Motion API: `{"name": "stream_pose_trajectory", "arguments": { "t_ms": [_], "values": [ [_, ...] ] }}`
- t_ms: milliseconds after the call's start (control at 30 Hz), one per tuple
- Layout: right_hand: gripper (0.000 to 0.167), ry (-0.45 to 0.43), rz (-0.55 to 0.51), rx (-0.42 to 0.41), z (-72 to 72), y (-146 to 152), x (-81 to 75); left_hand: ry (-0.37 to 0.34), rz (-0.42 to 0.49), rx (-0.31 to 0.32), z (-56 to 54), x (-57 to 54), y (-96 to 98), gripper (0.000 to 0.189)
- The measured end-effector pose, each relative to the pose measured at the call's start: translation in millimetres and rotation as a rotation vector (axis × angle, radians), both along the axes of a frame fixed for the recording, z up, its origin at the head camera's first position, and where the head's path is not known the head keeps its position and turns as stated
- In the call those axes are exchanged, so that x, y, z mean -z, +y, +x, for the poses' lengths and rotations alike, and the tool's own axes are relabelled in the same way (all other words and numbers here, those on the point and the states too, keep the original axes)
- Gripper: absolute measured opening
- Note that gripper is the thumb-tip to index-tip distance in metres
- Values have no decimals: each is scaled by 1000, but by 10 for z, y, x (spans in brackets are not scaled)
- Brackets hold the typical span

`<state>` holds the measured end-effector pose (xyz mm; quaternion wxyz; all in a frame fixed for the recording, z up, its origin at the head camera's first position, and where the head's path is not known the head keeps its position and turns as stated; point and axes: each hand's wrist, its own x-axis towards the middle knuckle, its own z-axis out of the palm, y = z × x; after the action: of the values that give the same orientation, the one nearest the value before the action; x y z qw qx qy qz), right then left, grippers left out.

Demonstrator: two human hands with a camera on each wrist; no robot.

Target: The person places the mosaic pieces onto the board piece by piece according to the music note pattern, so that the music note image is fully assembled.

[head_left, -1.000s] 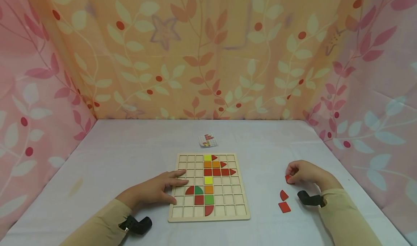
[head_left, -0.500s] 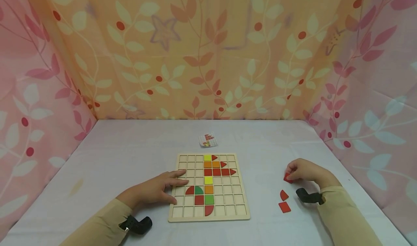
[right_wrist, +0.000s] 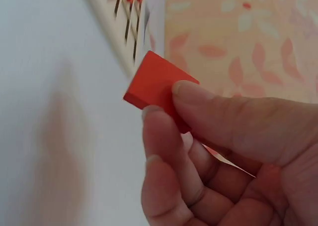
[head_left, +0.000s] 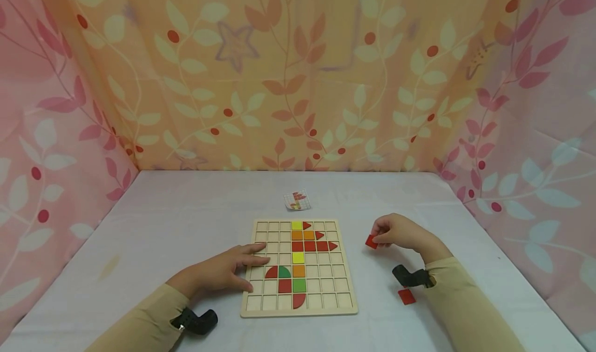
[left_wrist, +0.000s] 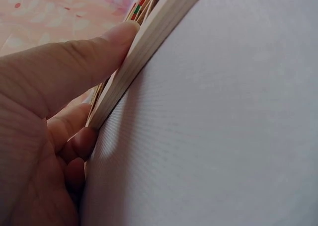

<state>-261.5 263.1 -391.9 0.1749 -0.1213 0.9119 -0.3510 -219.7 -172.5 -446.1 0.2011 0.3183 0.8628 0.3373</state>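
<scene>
Between thumb and fingers, my right hand [head_left: 401, 231] pinches a red square tile [right_wrist: 153, 77], held tilted over the white table right of the wooden grid board [head_left: 298, 315]. With fingers spread, my left hand [head_left: 216, 269] rests on the board's left edge; in the left wrist view its thumb [left_wrist: 94, 57] lies over the rim. Tiles fill part of the grid: a yellow square [head_left: 298, 258], a row of red squares [head_left: 309, 246] ending in a triangle, orange squares [head_left: 298, 271], a green square [head_left: 299, 285], and a green quarter circle [head_left: 283, 272] beside red ones.
Another red square tile [head_left: 407, 297] lies on the table below my right wrist. The wrist camera [head_left: 411, 276] covers most of the spot where a red quarter-circle tile lay. Behind the board lies a small printed card [head_left: 297, 200]. Patterned curtains [head_left: 288, 83] enclose the table.
My right hand has picked the red square tile off the table and moved left with it, closer to the board. My left hand has stayed in place.
</scene>
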Motion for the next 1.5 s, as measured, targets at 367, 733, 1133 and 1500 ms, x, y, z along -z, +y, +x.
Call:
{"name": "stream_pose_trajectory", "arguments": {
  "t_ms": [367,733,1133,1500],
  "values": [
    [9,84,37,-144,74,-812,-34,18,-10,-5,-10,20,0,66],
    [4,56,-22,-245,214,-1422,-72,40,-6,24,-25,40,-18,66],
    [13,103,-5,-340,412,-1932,-8,91,10,57,-52,58,-42,67],
    [14,128,52,-369,481,-2140,98,100,12,67,-46,47,-48,65]
  ]
}}
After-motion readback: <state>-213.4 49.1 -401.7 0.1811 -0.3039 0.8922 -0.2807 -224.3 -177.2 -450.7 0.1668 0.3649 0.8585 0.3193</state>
